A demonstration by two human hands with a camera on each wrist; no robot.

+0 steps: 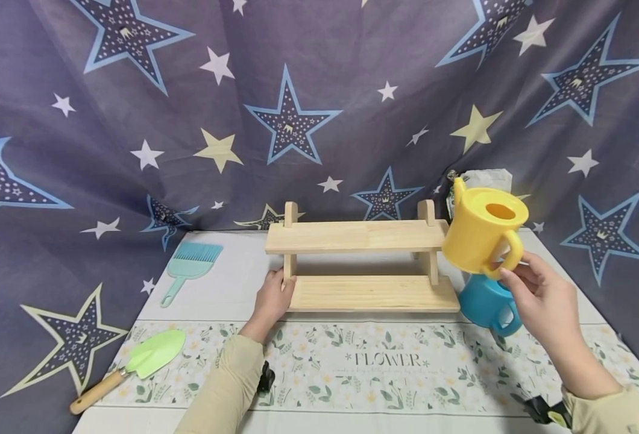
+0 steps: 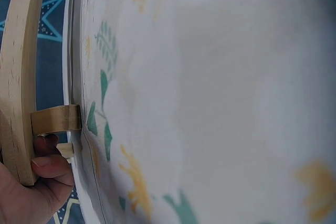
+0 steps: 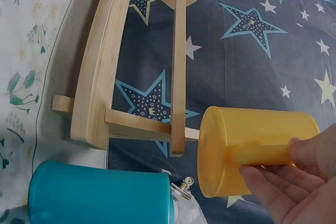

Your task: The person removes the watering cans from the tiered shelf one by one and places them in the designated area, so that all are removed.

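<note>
A two-tier wooden shelf (image 1: 371,294) stands at the middle of the table. My left hand (image 1: 273,296) grips the left end of its lower board, thumb and fingers curled round the wood in the left wrist view. On the right, my right hand (image 1: 550,295) pinches the handle of a yellow watering can (image 1: 474,235), which is raised beside the shelf's upper board, spout away from me. Below it a blue watering can (image 1: 484,299) sits at the shelf's right end, partly covered by the yellow one in the head view.
At the left lie a teal brush (image 1: 189,268) and a green trowel (image 1: 154,354) with a wooden handle. A floral cloth strip (image 1: 384,386) runs across the table front. A star-patterned curtain (image 1: 319,36) hangs behind, with a whitish bag (image 1: 487,179) at the back right.
</note>
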